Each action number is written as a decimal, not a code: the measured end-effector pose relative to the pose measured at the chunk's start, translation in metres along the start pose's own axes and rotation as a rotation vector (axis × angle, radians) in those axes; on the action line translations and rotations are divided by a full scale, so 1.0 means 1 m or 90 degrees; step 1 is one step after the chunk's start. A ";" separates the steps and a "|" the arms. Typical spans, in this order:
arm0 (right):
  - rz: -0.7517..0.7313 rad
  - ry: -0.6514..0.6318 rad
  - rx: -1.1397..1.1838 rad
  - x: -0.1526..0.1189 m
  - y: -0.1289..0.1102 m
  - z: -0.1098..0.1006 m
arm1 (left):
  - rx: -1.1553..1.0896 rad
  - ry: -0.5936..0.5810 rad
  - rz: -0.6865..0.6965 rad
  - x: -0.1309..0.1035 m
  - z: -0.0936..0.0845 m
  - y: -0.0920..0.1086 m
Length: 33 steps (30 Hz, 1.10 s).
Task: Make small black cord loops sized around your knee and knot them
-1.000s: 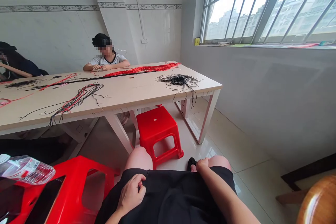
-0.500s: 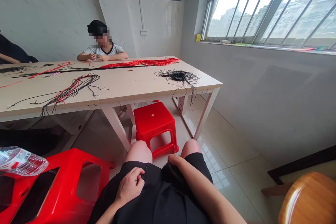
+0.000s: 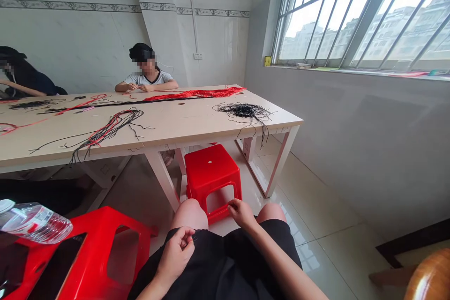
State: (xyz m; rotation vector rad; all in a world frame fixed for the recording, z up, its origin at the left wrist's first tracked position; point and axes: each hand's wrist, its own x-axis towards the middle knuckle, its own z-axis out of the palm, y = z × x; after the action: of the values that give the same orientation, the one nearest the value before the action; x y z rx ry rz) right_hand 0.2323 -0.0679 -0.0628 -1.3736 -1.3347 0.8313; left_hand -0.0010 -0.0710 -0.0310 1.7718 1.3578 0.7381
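Left-hand fingers (image 3: 187,231) are loosely curled over black clothing (image 3: 207,267); whether anything is held cannot be told. Right-hand fingers (image 3: 236,205) are bent inward, their grasp likewise hidden. Beyond these, black cord (image 3: 245,110) is draped over the edge of the table (image 3: 191,123); if its ends are snagged, it could be dragged off.

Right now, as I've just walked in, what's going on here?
The camera wearer is seated, left hand over black clothing, right hand held out with a red plastic stool beyond it. I can't tell whether either holds anything. Across the table, a co-worker in a white top has both hands close together; what they handle is too small to name. Tangled black cords hang partly over the table's near edge; red cords lie farther back.
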 end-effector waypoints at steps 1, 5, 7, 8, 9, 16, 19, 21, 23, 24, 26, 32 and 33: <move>-0.004 0.002 -0.002 -0.004 -0.017 0.003 | -0.027 0.001 0.001 0.000 -0.004 0.011; -0.099 -0.141 0.059 -0.027 -0.079 0.018 | -0.091 -0.032 0.051 -0.014 -0.020 0.061; -0.082 -0.222 0.133 -0.038 -0.098 0.023 | -0.091 -0.033 0.075 -0.023 -0.025 0.080; -0.055 -0.246 0.165 -0.042 -0.103 0.024 | -0.087 -0.031 0.082 -0.028 -0.028 0.086; -0.028 -0.258 0.185 -0.046 -0.106 0.024 | -0.080 -0.027 0.085 -0.031 -0.029 0.089; 0.043 -0.224 0.143 -0.061 -0.113 0.022 | -0.038 -0.018 0.109 -0.044 -0.029 0.080; 0.046 -0.195 0.176 -0.065 -0.117 0.027 | -0.045 -0.015 0.132 -0.044 -0.025 0.080; 0.065 -0.168 0.217 -0.067 -0.122 0.029 | -0.071 -0.006 0.126 -0.043 -0.023 0.085; 0.093 -0.136 0.277 -0.068 -0.129 0.028 | -0.110 0.002 0.110 -0.042 -0.022 0.096; 0.111 -0.120 0.313 -0.069 -0.134 0.026 | -0.130 0.008 0.105 -0.042 -0.023 0.103; 0.163 -0.098 0.397 -0.068 -0.142 0.018 | -0.179 -0.005 0.109 -0.041 -0.024 0.118; 0.187 -0.084 0.550 -0.064 -0.143 -0.002 | -0.300 -0.117 0.060 -0.034 -0.026 0.143; 0.191 -0.088 0.556 -0.065 -0.141 -0.003 | -0.303 -0.117 0.054 -0.034 -0.025 0.143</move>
State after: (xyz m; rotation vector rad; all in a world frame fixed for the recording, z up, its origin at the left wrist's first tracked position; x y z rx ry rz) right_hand 0.1859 -0.1483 0.0614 -0.8175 -0.6952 1.5070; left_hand 0.0440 -0.1174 0.1032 1.4782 0.8980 0.8399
